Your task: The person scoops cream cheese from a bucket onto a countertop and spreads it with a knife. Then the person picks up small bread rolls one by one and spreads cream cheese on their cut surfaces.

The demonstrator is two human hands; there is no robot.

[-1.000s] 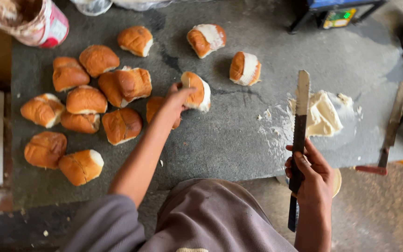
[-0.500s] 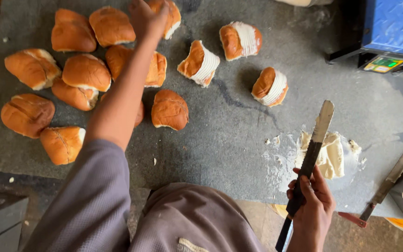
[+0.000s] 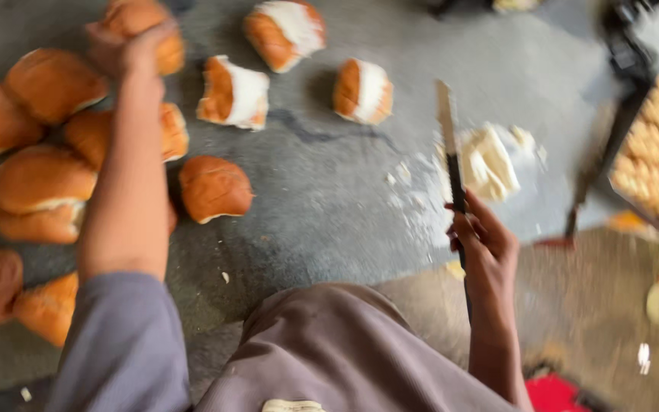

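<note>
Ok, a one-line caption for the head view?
Left hand grips a bun among split buns; right hand holds a knife beside butter.

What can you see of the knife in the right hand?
The knife is long and narrow, with a pale, smeared blade above a dark handle. It stands nearly upright, tip pointing away from the person, beside the white butter block. The right hand grips the handle low down. The picture is blurred, so the blade edge cannot be made out.

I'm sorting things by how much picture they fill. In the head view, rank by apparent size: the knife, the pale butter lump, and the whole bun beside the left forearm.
1. Knife, longest.
2. Whole bun and butter lump: look alike; blur leaves that unsure.
</note>
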